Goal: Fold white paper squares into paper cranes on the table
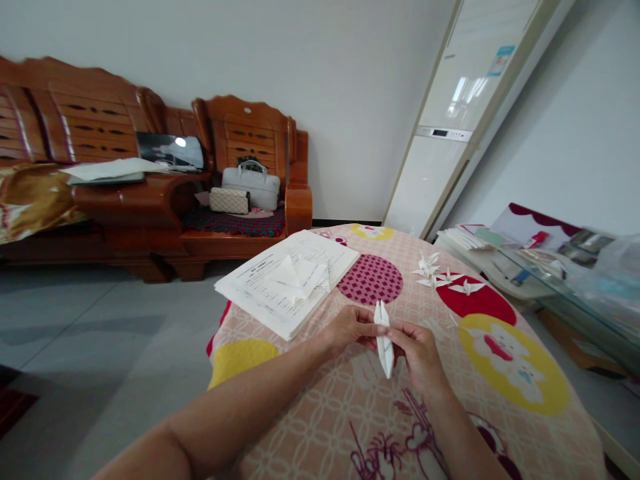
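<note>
Between my two hands is a narrow folded paper (385, 350), pointed at its near end and split into two tips at the far end. My left hand (354, 328) pinches it from the left, with the thumb across its middle. From the right, my right hand (416, 350) grips the same paper with thumb and fingers. Some fingertips are hidden behind it. Several folded paper cranes (467, 287) lie farther back on the right. Beyond my left hand rests a stack of printed sheets (265, 317), with folded white paper pieces (295, 277) on top.
A patterned cloth covers the round table (310, 427). To the right stands a glass-topped stand (525, 267) holding papers and plastic bags. A wooden sofa (100, 120) and armchair with bags (250, 187) line the wall. A tall white air conditioner (435, 120) fills the corner.
</note>
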